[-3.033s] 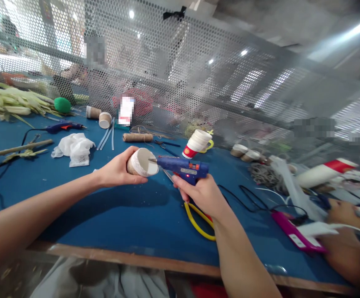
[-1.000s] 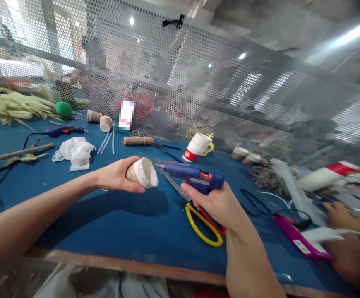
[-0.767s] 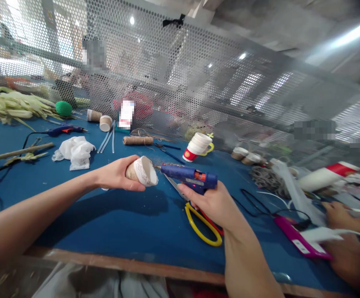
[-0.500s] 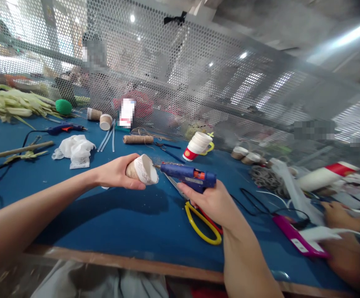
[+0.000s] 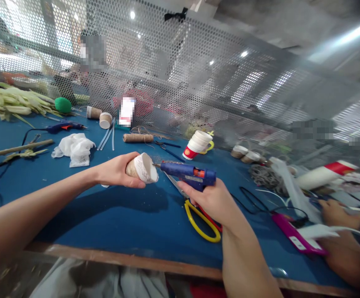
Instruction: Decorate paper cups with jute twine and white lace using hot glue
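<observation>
My left hand (image 5: 121, 170) is wrapped round a paper cup (image 5: 137, 167) covered in twine, with a white lace band near its rim. The cup lies tilted, its mouth facing right. In my right hand (image 5: 212, 200) is a blue hot glue gun (image 5: 188, 173), and its nozzle points left at the lace by the cup's rim. Whether the tip touches the lace, I cannot tell. Beneath the glue gun lie scissors (image 5: 202, 223) with yellow and red handles, partly hidden by my right hand.
A twine roll (image 5: 138, 138), white lace (image 5: 75, 149), stacked paper cups (image 5: 198, 145) and a second glue gun (image 5: 65, 127) are spread over the blue table (image 5: 121, 236). At right are a magenta power strip (image 5: 298, 236) and another person's hand (image 5: 338, 213). A perforated metal screen (image 5: 167, 78) stands behind.
Almost nothing differs. Cup and glue gun keep the same pose against each other, and the whole view has shifted very slightly.
</observation>
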{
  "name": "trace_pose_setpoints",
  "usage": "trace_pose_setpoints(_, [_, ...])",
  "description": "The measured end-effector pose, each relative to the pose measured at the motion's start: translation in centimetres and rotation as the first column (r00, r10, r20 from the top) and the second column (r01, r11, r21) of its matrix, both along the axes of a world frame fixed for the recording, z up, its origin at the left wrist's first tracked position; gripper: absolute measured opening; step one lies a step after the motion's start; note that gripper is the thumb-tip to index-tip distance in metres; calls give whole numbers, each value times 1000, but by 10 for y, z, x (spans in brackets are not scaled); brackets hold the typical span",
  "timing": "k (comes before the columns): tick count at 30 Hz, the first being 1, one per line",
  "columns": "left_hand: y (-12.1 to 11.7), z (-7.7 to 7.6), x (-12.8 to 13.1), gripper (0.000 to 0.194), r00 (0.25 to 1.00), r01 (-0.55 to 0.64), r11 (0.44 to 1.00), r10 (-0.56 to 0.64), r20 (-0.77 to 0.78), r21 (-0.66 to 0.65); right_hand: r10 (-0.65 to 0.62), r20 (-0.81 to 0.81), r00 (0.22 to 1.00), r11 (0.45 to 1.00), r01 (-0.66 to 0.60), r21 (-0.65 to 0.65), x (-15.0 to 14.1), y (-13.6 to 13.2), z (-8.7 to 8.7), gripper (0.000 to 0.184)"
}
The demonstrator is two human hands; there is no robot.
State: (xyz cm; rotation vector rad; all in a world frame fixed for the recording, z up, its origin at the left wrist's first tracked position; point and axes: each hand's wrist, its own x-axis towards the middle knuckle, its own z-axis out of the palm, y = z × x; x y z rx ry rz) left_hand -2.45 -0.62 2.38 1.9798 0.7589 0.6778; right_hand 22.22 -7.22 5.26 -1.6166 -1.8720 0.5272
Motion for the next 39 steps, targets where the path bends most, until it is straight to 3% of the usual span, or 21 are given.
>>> trace_pose_setpoints(31, [1, 1, -3, 57, 1000, -21, 1000, 21, 22, 19, -10, 6, 1000, 1000, 10, -7, 0, -2, 1, 27])
trace_pose_setpoints(39, [-2, 5, -3, 54, 996, 79, 995, -76, 53, -55, 108, -101, 989, 992, -113, -48, -1, -3, 11, 35])
